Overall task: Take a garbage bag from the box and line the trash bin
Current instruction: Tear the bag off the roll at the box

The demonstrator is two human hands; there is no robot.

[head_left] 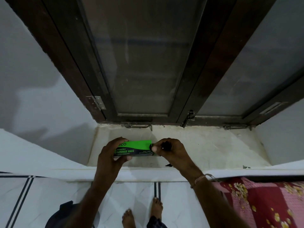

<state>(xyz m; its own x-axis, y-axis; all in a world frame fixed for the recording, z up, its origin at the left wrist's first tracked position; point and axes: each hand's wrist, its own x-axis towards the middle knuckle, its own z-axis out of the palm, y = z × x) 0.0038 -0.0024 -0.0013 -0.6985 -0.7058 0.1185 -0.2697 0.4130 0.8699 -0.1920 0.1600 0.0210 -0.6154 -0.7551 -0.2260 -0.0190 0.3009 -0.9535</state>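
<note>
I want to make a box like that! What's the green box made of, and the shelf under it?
The green and black garbage bag box looks like thin printed cardboard: flat faces, sharp folded edges, slight sheen. The pale stained window ledge looks like polished stone, perhaps marble, though it could be tile.

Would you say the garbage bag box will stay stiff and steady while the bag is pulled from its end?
Probably fairly stiff: the box keeps straight edges in the left hand. It looks light, held by fingertips above the sill. The open end near the right hand may flex, and the dark bag pinched there is likely thin and floppy.
</note>
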